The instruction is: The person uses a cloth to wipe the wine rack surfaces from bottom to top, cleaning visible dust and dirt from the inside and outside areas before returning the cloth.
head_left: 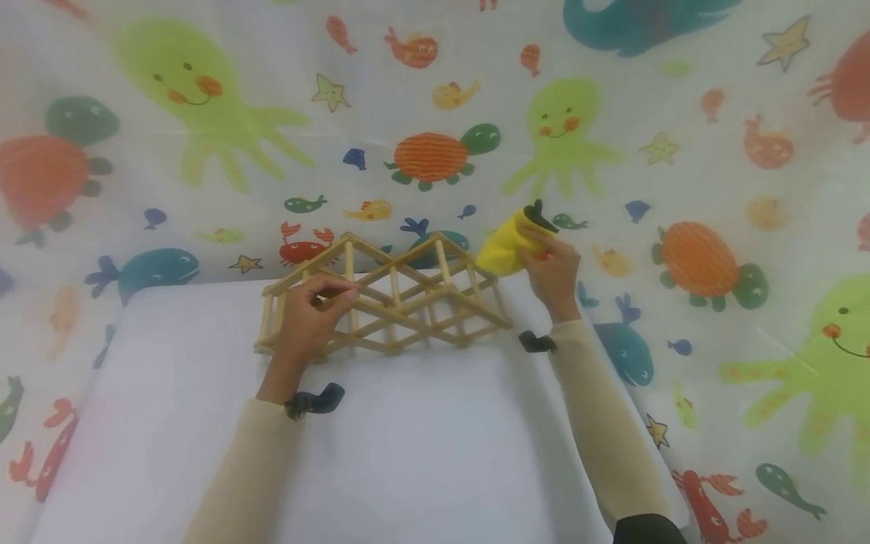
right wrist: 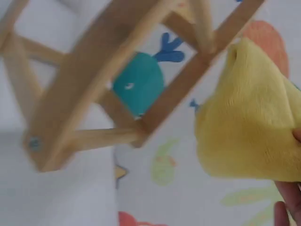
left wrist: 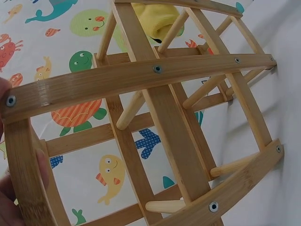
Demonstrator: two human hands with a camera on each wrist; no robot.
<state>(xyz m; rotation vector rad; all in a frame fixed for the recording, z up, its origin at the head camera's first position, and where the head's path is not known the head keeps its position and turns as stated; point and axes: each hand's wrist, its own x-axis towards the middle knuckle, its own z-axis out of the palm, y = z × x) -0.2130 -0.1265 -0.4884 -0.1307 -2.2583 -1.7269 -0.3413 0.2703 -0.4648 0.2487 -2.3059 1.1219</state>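
Note:
A wooden lattice rack [head_left: 395,289] of crossed slats and round dowels stands at the back of the white table. My left hand [head_left: 309,317] pinches a slat near its left end; in the left wrist view the fingers show at the edge of the frame, against the end slat [left wrist: 26,174]. Metal rivets join the slats. My right hand [head_left: 553,276] holds up a bunched yellow cloth [head_left: 503,249] with a dark patch at its top, beside the rack's upper right end. The right wrist view shows the cloth [right wrist: 244,117] hanging from the fingers, close to the slats.
The white tabletop [head_left: 408,438] reaches toward me below the rack. Behind and to both sides hangs a curtain [head_left: 421,91] printed with sea animals. Dark straps with a small black piece [head_left: 319,398] sit on both wrists.

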